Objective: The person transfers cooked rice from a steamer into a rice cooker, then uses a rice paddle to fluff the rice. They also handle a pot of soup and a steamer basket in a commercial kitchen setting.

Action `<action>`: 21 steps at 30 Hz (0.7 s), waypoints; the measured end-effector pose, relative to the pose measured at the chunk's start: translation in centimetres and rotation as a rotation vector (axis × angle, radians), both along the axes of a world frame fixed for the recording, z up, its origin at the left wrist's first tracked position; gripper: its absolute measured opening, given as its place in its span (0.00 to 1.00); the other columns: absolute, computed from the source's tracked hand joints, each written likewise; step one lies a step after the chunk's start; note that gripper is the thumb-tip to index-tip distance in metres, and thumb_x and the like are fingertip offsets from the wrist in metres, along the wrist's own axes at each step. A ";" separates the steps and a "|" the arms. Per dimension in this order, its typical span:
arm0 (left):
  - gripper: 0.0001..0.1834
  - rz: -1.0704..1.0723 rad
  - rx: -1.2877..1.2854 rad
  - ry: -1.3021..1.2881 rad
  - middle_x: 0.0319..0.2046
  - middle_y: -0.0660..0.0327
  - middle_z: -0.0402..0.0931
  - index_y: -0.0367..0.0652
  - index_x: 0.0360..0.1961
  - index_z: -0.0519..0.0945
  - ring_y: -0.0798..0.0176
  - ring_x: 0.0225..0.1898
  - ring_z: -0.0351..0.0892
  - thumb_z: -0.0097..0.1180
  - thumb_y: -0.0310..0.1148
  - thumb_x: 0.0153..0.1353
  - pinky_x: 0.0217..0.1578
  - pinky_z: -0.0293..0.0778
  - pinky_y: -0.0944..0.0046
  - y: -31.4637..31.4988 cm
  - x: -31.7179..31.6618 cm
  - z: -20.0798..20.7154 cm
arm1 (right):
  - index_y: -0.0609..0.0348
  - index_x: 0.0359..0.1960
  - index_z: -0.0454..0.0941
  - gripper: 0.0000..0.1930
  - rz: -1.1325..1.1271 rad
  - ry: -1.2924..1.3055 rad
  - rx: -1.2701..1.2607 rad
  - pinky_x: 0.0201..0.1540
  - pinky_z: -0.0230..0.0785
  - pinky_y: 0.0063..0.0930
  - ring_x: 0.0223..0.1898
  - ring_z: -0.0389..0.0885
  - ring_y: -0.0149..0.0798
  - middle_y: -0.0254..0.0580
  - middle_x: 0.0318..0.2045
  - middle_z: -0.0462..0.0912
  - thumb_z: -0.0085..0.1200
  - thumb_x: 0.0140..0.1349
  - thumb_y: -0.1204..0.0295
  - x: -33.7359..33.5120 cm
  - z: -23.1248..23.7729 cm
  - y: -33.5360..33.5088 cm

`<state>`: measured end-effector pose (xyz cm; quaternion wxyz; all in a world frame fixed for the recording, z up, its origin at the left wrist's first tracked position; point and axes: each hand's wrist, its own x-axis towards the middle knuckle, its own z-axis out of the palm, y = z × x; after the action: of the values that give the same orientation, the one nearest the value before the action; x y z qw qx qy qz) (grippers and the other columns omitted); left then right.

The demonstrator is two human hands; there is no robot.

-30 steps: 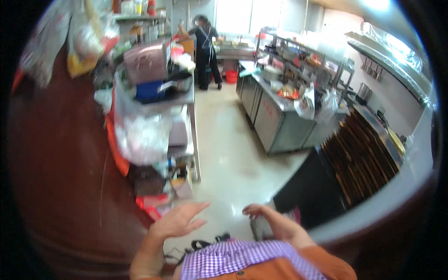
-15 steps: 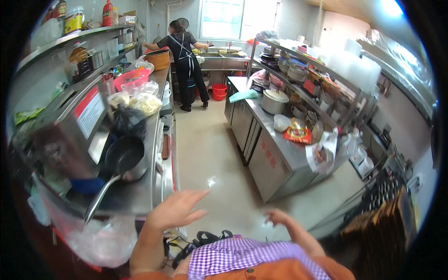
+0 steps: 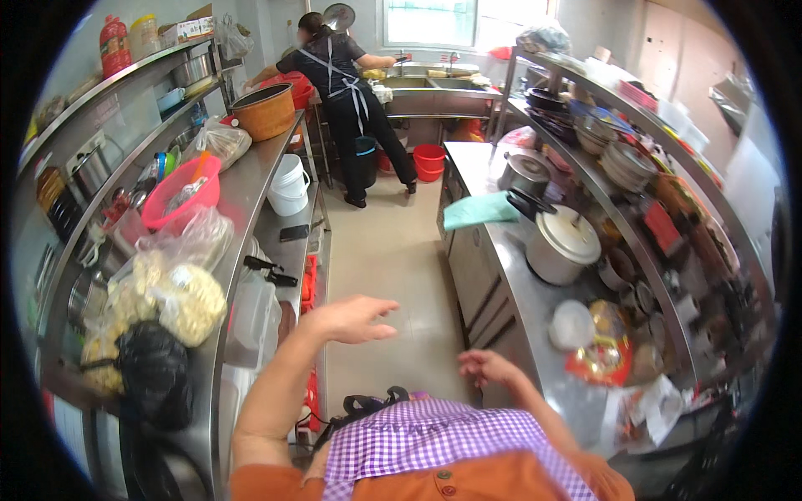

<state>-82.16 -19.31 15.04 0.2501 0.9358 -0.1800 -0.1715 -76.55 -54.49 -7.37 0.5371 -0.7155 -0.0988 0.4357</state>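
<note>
- In the head view, the only one here, I see both hands in mid-air over the aisle, well apart from each other.
- The left hand [image 3: 351, 321] has its fingers spread loosely, pointing inward, with nothing between them.
- The right hand [image 3: 491, 367] has its fingers half curled and slightly parted; I can see nothing pinched in them.
- Nearest the left fingers, off to their left and lower down, is a clear plastic box [image 3: 253, 321] on the shelf under the left counter [image 3: 253, 200]; they look apart.
- Left of that, on the countertop, lie bags of pale yellow food [image 3: 194, 305] and a black bag [image 3: 154, 371].
- Nearest the right fingers, just to their right, is the right counter [image 3: 501, 259]. A white tub [image 3: 572, 326] and a red packet [image 3: 601, 363] sit on it further right; beyond the fingers stand a lidded pot [image 3: 564, 244] and a green cloth [image 3: 480, 211].
- Far ahead of both hands, a co-worker [image 3: 334, 79] leans near the sink [image 3: 455, 83].
- By my judgement, no handling is under way: nothing is gripped, and everything around lies untouched by either hand, so any picking up is yet to be done.
</note>
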 end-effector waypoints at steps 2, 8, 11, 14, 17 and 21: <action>0.31 0.082 -0.030 -0.078 0.50 0.46 0.75 0.36 0.59 0.67 0.48 0.51 0.76 0.53 0.46 0.60 0.51 0.71 0.56 5.2 6.0 -0.3 | 0.58 0.59 0.67 0.21 0.130 -0.092 0.037 0.27 0.69 0.22 0.21 0.72 0.27 0.38 0.42 0.80 0.42 0.63 0.83 9.4 3.2 5.7; 0.31 0.136 0.039 -0.084 0.47 0.46 0.77 0.37 0.59 0.67 0.48 0.49 0.77 0.54 0.44 0.60 0.50 0.72 0.57 15.5 26.8 1.6 | 0.62 0.57 0.68 0.22 -0.063 -0.411 0.132 0.41 0.73 0.24 0.33 0.80 0.30 0.40 0.48 0.77 0.41 0.59 0.84 31.4 6.9 13.9; 0.32 0.092 0.043 0.070 0.51 0.47 0.75 0.38 0.60 0.66 0.50 0.53 0.75 0.55 0.45 0.60 0.52 0.70 0.57 18.1 38.7 0.5 | 0.58 0.57 0.69 0.21 -0.260 -0.264 0.118 0.40 0.72 0.24 0.37 0.79 0.30 0.38 0.49 0.77 0.45 0.60 0.79 38.3 7.5 13.8; 0.31 -0.027 -0.011 0.060 0.54 0.48 0.72 0.38 0.61 0.66 0.51 0.55 0.72 0.54 0.45 0.60 0.54 0.69 0.57 19.1 50.3 0.8 | 0.57 0.57 0.69 0.19 -0.378 -0.198 0.181 0.41 0.73 0.27 0.39 0.79 0.31 0.37 0.47 0.79 0.49 0.64 0.73 44.6 8.7 12.1; 0.31 -0.076 -0.071 0.032 0.55 0.48 0.72 0.38 0.61 0.65 0.51 0.56 0.71 0.54 0.44 0.61 0.55 0.68 0.57 20.8 60.9 0.5 | 0.59 0.56 0.71 0.18 -0.446 -0.252 0.195 0.40 0.73 0.27 0.36 0.80 0.32 0.40 0.46 0.79 0.49 0.63 0.74 53.7 9.1 11.4; 0.31 -0.040 -0.090 0.083 0.54 0.49 0.72 0.38 0.62 0.64 0.51 0.55 0.73 0.54 0.44 0.62 0.54 0.69 0.57 25.2 73.2 -1.5 | 0.61 0.54 0.72 0.17 -0.578 -0.357 0.382 0.39 0.73 0.25 0.34 0.79 0.31 0.39 0.44 0.80 0.47 0.62 0.77 69.6 9.0 14.7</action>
<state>-9.00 5.90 13.53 0.2955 0.9119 -0.1959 -0.2067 -6.93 -39.78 1.64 0.7356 -0.6656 -0.0642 0.1088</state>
